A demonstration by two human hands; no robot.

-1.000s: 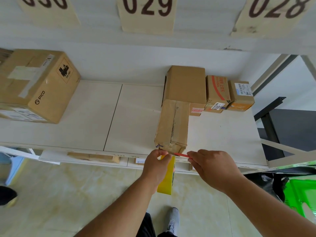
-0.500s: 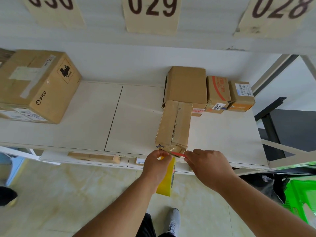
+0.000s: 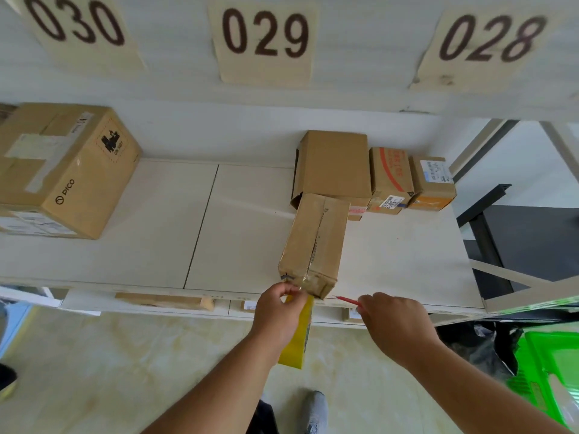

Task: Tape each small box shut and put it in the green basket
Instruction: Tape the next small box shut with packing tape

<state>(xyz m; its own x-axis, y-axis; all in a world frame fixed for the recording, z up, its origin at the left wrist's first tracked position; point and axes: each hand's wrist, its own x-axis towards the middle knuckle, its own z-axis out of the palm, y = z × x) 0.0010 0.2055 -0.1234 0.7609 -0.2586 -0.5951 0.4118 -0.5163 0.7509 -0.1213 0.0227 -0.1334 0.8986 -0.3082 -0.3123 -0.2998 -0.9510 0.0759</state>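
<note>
Since one second ago the right hand [image 3: 396, 327] has moved to the right, away from the left hand [image 3: 277, 311], and the thin red tool [image 3: 347, 301] it pinches between its fingertips is now apart from the box corner. That tool is too small to say what it is. The left hand's grip is curled at the near end of the long box [image 3: 315, 245], pinching there at the tape; the yellow tape roll [image 3: 297, 336] hangs under this hand, below the shelf [image 3: 156, 239] edge.

Three paper signs are on the wall above: "030" [image 3: 78, 25], "029" [image 3: 264, 36] and "028" [image 3: 492, 39]. At far left stands one big carton [image 3: 62, 170] with the word "PICO" on its side and a black warning mark with small text that I cannot read.

I count five cardboard boxes on the shelf. The long box lies with its long axis running from far to near, a little tilted, its near end at the front edge of the shelf, and its top seam goes along this axis. Behind it, touching its far end, is a plain brown box [image 3: 335, 166]. To the right of that one is a box with red print [image 3: 390, 177] and a small label showing "505", then a box with a white barcode label [image 3: 434, 181].

A green basket [image 3: 551, 368] is on the floor at lower right, well apart from the long box.
</note>
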